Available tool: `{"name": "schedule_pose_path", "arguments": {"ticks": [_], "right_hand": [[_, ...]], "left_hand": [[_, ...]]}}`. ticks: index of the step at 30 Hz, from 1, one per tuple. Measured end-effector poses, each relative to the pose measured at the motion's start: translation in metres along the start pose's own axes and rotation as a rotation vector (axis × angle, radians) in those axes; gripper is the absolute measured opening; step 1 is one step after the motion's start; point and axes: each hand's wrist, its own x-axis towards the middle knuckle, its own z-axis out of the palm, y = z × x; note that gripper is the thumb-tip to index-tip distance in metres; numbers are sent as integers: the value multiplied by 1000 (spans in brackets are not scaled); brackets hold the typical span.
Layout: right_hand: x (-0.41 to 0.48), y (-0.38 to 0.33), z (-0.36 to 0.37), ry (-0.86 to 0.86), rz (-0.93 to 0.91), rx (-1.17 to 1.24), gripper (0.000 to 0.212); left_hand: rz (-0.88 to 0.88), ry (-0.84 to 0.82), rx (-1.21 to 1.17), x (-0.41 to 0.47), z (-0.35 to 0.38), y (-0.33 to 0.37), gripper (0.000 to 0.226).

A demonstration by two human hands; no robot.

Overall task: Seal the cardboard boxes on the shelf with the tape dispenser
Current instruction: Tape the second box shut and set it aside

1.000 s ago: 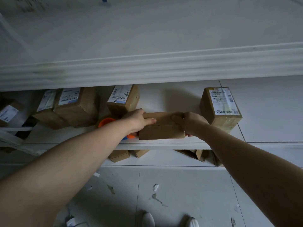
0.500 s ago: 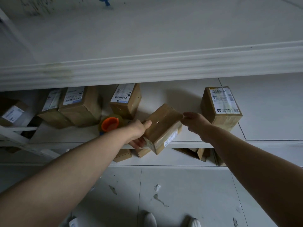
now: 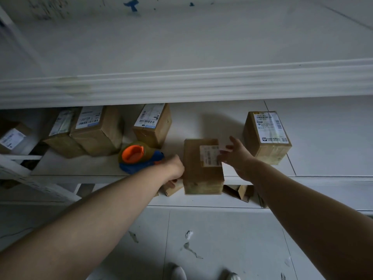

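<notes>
Small brown cardboard box (image 3: 202, 168) with white label sits at shelf (image 3: 80, 176) front edge. Left hand (image 3: 174, 168) curled at its side; right hand (image 3: 237, 156) splayed, empty. Likely light, rigid: grip opposite side faces.

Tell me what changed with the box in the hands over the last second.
The small cardboard box was turned over, label now up, and set at the shelf's edge. The right hand let go; the left hand stays on its side. Tape dispenser and other boxes unmoved.
</notes>
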Motion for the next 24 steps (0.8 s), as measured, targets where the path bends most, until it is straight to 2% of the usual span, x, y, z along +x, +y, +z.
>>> {"name": "schedule_pose_path", "arguments": {"ticks": [2, 4, 5, 8, 10, 12, 14, 16, 18, 19, 22, 24], "right_hand": [[2, 7, 4, -29, 29, -123, 67], [2, 5, 4, -118, 44, -194, 50], [3, 4, 3, -155, 49, -176, 48], [9, 6, -3, -196, 27, -96, 72], [9, 8, -4, -167, -28, -170, 80], [8, 4, -8, -22, -178, -411, 77], [5, -4, -17, 117, -414, -720, 67], [1, -11, -27, 64, -511, -1021, 60], [1, -10, -34, -41, -485, -1372, 67], [3, -8, -38, -59, -454, -1467, 70], [10, -4, -50, -32, -369, -1493, 73], [15, 0, -54, 14, -361, -1533, 75]], "left_hand": [[53, 22, -82, 0, -1, 6, 24], [61, -48, -226, -4, -5, 12, 24], [63, -82, -244, -6, -7, 15, 23], [74, -94, -251, -4, -5, 20, 19], [96, -64, -267, 5, 1, 27, 18], [128, -13, -299, 10, 9, 40, 21], [176, 36, -333, 13, 16, 55, 25], [208, 32, -342, 14, 21, 68, 19], [227, 6, -339, 11, 20, 77, 12], [240, 3, -310, 12, 16, 80, 12], [255, 19, -172, 15, 4, 84, 37], [249, -17, -120, 17, 2, 83, 40]]}}
